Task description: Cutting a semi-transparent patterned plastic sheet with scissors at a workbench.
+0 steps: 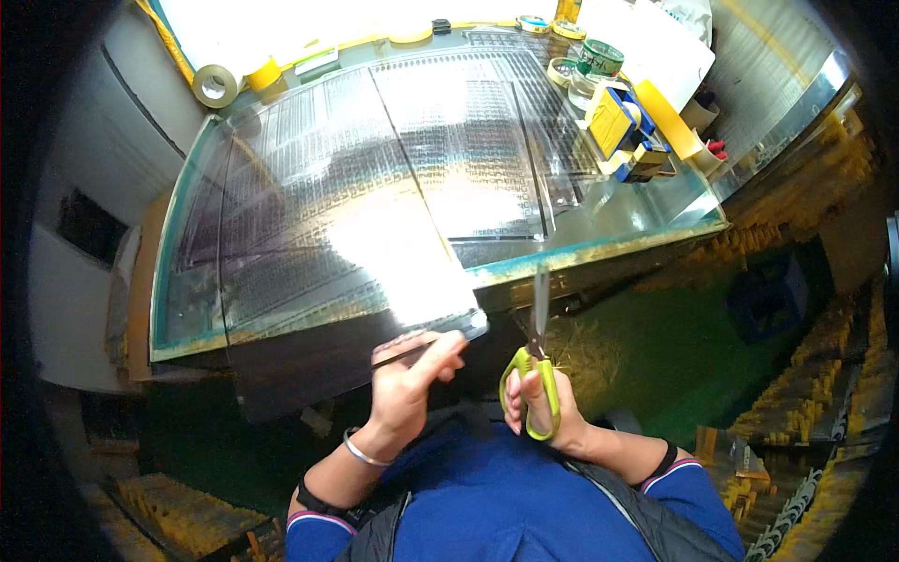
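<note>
My left hand [405, 384] pinches the near edge of a dark, glossy film sheet [300, 361] that overhangs the front of the glass-topped table. Glare washes out part of its surface near my fingers. In my right hand [552, 412] is a pair of scissors [543, 375] with lime-green handles, my fingers through the loops. Their blades point away from me and look nearly together, just short of the table's front edge and apart from the sheet. More printed transparent film [468, 150] lies flat across the table beyond my hands.
The table [599, 251] has a pale, taped front edge. At its back left stand a tape roll [215, 86] and a yellow roll [263, 73]. A blue-and-yellow tape dispenser [613, 122], a green tape roll [599, 59] and a clear roll are at the right.
</note>
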